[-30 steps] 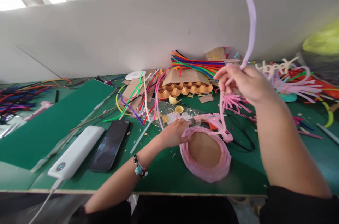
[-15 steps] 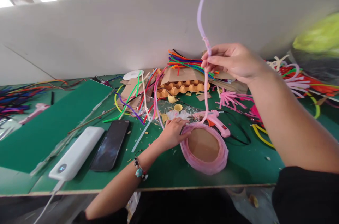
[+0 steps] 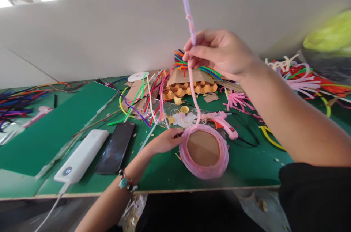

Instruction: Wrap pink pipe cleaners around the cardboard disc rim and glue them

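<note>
A round piece wrapped in pink-lilac pipe cleaner, with bare cardboard in its middle, rests near the table's front edge. From its top rim a pink and lilac pipe cleaner runs upward. My right hand pinches this strand high above the table, just below a twisted joint. At the round piece's left rim, my left hand holds it with the fingers, whose tips are partly hidden. A pink glue gun lies right behind the round piece.
A white power bank and a dark phone lie at the left, by a green board. Behind are an egg carton, cardboard and pipe cleaner bundles. More pipe cleaners lie at the right.
My right hand has moved left and up with the strand. The round piece has shifted slightly left, and my left hand has moved left and down to its side rim.
</note>
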Available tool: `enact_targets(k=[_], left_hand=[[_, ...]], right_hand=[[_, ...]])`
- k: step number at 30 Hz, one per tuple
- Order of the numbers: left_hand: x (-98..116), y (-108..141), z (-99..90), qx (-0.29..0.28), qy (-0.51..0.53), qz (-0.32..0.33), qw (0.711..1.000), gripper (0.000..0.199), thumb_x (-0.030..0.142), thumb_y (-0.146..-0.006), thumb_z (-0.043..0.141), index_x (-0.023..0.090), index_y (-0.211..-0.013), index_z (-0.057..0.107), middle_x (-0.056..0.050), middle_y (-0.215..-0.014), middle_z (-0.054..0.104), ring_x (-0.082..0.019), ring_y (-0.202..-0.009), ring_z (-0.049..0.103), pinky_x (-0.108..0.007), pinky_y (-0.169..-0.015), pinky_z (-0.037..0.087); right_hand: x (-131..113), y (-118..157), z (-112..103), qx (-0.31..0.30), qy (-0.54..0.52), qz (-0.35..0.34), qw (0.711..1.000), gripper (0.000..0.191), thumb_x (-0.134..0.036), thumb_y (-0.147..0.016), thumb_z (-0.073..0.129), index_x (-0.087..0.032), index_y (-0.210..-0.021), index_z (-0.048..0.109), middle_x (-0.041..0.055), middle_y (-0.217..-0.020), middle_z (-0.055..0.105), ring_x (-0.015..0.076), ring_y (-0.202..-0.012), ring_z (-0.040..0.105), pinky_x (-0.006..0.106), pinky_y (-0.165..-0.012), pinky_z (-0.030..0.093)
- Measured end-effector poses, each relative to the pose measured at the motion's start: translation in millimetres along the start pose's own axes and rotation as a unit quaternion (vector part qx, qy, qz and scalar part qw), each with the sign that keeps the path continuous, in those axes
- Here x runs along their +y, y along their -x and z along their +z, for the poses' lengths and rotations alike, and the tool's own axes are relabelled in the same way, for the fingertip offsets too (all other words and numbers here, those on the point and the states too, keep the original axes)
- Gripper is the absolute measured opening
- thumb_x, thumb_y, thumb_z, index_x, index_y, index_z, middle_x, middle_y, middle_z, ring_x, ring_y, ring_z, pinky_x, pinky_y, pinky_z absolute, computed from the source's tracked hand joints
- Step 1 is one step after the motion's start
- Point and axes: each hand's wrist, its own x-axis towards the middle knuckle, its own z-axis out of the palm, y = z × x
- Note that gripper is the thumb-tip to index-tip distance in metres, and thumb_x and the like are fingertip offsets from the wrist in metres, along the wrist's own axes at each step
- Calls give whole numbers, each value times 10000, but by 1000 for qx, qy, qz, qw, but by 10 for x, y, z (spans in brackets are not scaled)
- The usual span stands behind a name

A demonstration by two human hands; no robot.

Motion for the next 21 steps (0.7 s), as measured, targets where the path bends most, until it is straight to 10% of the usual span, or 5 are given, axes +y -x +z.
enact_targets(k=[6, 13, 18, 21], left_hand=[[17, 53, -212, 178, 45, 88, 979, 594, 409, -684, 612, 155, -1193, 443, -96, -1093, 479, -153, -811, 473, -275, -739, 424], [88, -16, -406, 151, 223, 123, 955, 370, 491, -768, 512, 125, -755, 560, 44, -538, 449, -67, -473, 391, -196, -471, 330], [-48, -18, -351, 195, 351, 78, 912, 300, 409, -750, 584, 129, -657, 530, 48, -477, 489, -55, -415, 444, -174, -438, 337], [-124, -22, -344, 251, 482, 20, 839, 225, 239, -835, 483, 115, -657, 541, 45, -444, 477, -48, -381, 437, -148, -391, 316]], right_hand=[[247, -217, 369, -108, 5, 32, 994, 60, -140, -810, 512, -159, -805, 568, -33, -684, 565, 55, -613, 545, 223, -629, 483], [475, -239, 806, -134, 13, 41, 990, 85, -85, -803, 468, -144, -771, 520, -25, -676, 540, 53, -600, 530, 212, -607, 463], [410, -25, 625, -61, 109, -1, 992, 175, -94, -807, 439, -149, -951, 520, 19, -894, 573, 66, -719, 575, 218, -676, 470], [368, 373, 453, 7, 221, -10, 975, 189, -134, -838, 395, -160, -956, 540, 11, -829, 583, 86, -719, 562, 240, -661, 455]])
